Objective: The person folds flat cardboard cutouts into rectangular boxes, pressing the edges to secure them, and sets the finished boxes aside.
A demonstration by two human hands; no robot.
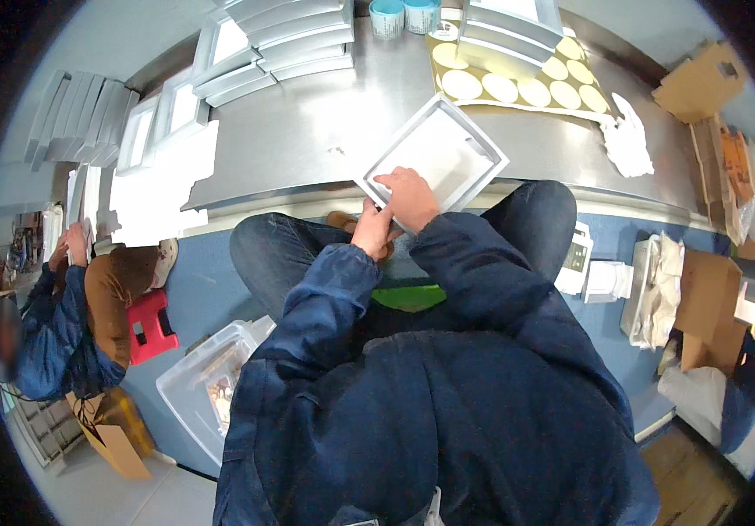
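Note:
A shallow grey box (pixel 481 181) with a white inside rests tilted at the front edge of the metal table, one corner toward my lap. My left hand (pixel 371 231) is closed round its near left corner from below, thumb against the outer wall. Over the near rim lies my right hand (pixel 414 200), its fingers stretched toward the inner left corner and touching the inside. Its thumb is hidden. A small dark mark shows near the box's right inner wall.
Stacks of similar grey boxes (pixel 303 39) stand at the back left. More boxes (pixel 509 39) rest on a sheet of round stickers (pixel 535 92). Two teal rolls (pixel 387 19) and crumpled white paper (pixel 627 140) lie about. A co-worker (pixel 62 324) sits at left near a red stool (pixel 151 327).

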